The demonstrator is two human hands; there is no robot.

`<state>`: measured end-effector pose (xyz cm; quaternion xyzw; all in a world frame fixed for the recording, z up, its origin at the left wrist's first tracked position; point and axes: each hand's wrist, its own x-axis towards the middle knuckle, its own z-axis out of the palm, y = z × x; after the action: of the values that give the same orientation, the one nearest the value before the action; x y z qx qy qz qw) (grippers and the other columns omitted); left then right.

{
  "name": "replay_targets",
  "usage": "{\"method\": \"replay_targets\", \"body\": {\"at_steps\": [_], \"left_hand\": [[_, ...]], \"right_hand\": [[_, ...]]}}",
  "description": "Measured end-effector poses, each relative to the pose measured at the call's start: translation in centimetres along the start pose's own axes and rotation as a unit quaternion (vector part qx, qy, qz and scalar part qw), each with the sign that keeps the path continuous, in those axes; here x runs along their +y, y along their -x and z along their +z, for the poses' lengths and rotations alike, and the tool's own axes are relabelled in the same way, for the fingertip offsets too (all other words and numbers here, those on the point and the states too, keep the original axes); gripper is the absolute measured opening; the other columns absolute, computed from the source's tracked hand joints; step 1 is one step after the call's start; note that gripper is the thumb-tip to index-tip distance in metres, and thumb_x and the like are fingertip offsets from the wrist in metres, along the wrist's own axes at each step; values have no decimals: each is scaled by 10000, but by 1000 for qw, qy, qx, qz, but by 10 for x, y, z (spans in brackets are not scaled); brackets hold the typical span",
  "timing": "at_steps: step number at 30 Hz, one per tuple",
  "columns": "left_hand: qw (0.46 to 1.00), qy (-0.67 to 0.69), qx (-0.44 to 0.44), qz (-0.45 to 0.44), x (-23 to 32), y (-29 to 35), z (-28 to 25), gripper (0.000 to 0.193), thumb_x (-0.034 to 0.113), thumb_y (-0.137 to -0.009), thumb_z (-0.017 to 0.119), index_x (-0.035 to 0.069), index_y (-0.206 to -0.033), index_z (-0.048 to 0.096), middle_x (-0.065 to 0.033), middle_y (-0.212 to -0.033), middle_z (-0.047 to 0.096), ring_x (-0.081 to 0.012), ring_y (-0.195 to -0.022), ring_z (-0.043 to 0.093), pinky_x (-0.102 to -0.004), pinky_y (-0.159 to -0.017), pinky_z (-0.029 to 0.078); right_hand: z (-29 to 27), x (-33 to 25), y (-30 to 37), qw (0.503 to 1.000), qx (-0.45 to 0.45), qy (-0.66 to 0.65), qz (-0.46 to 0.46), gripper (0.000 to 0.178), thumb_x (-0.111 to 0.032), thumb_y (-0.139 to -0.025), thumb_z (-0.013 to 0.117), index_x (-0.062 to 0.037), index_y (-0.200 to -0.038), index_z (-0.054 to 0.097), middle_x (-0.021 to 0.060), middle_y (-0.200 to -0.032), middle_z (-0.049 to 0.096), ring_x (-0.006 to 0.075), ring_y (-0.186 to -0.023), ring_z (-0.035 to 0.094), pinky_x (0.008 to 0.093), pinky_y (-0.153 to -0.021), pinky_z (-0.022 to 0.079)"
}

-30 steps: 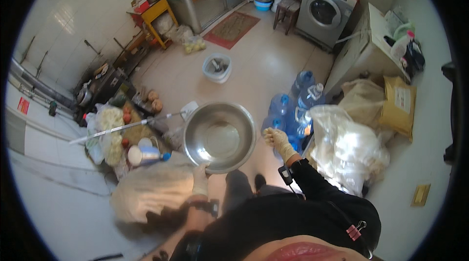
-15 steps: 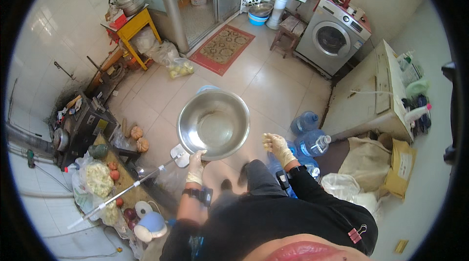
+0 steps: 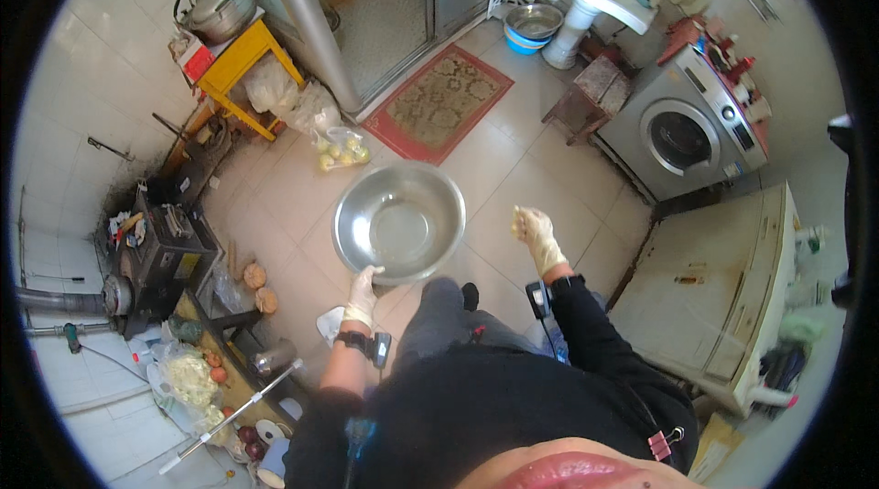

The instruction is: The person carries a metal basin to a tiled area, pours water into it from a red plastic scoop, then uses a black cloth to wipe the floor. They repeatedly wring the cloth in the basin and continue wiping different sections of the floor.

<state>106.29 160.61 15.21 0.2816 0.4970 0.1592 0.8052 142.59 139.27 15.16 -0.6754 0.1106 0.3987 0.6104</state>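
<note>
Left hand (image 3: 361, 297) gripping steel basin (image 3: 401, 225), right hand (image 3: 538, 240) apart — curled

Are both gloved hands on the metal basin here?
No, only the left hand grips the metal basin, at its near rim, while the right hand is off to the side, apart from it.

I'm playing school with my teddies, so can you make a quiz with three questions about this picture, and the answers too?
1. Which hand holds the bowl?
2. True or false: the pot sits on the yellow table.
3. Which colour runs around the outside of the rug? A) green B) red C) blue

Key:
1. The left hand.
2. True.
3. B.
</note>
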Motion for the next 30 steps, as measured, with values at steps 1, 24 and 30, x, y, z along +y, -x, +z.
{"method": "replay_targets", "body": {"at_steps": [1,24,30], "left_hand": [[1000,5,7,-8,14,-14,12,269,133,-837,635,-29,-1049,659,-122,-1018,686,-264,-910,687,-404,-800,597],[994,47,93,29,409,-569,294,266,83,-795,620,10,-1051,634,-134,-985,654,-292,-936,647,-511,-761,587],[977,165,135,28,531,-658,350,418,24,-803,622,-20,-1209,532,-171,-1161,581,-323,-1030,615,-575,-877,568]], "right_hand": [[15,-27,-22,999,-41,3,-18,283,-275,-877,730,-43,-1012,640,55,-796,647,202,-632,636,336,-541,515],[257,-379,-505,994,-52,-5,92,192,-189,-937,614,-13,-983,677,73,-780,672,159,-560,598,291,-505,492],[423,-505,-603,970,-202,135,8,266,-265,-941,650,1,-938,658,27,-712,625,138,-534,537,299,-488,432]]}}
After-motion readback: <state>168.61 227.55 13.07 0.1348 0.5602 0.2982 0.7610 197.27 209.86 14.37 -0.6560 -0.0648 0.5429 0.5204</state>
